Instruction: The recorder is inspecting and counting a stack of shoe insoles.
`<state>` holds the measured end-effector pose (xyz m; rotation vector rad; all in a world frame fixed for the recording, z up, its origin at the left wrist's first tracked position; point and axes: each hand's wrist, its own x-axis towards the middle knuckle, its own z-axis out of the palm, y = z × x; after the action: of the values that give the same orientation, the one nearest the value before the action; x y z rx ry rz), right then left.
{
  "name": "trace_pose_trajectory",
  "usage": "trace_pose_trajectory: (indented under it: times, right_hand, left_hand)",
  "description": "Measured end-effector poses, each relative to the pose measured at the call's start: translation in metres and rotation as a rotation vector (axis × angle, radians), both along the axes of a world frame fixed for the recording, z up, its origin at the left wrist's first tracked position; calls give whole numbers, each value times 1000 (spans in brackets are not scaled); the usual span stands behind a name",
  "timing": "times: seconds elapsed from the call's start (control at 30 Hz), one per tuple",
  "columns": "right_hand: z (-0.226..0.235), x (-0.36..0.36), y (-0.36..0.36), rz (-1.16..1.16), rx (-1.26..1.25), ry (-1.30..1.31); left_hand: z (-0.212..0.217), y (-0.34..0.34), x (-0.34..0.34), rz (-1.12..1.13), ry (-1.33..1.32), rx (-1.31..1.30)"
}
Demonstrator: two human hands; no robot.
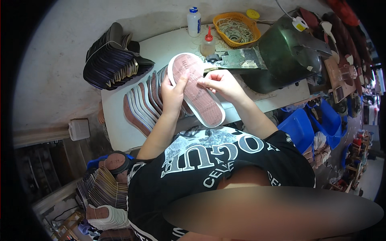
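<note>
A shoe sole (pixel 206 105), brownish-pink on its face with a white rim, is tilted up over the work table in front of me. My left hand (pixel 173 90) grips it by the left edge, thumb laid across the face. Over the sole's right edge, the thumb and fingertips of my right hand (pixel 221 84) are pinched together. Whatever lies between those fingertips is too small to make out. Behind my left forearm, a row of similar soles (pixel 138 105) leans in a line on the table, partly hidden by my arm.
A green sewing machine (pixel 286 52) stands to the right. Beyond the sole are a red-tipped glue bottle (pixel 208 46), a blue-capped bottle (pixel 194 25) and an orange basket (pixel 218 19) of rings. Tied dark soles (pixel 106 62) stand far left; blue chairs (pixel 298 127) lie right.
</note>
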<state>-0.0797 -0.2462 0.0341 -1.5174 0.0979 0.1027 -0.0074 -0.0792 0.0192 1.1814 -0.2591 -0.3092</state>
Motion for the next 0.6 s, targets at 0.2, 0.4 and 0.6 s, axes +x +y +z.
trace_pose_trajectory:
  times: [0.2, 0.4, 0.6]
  right_hand:
    - [-17, -6, 10, -156, 486, 75]
    - [0, -32, 16, -254, 622, 33]
    - [2, -58, 4, 10, 508, 210]
  left_hand:
    - [-6, -16, 21, 72, 127, -119]
    - [-21, -41, 36, 44, 130, -66]
    - [-5, -51, 44, -47, -9, 43]
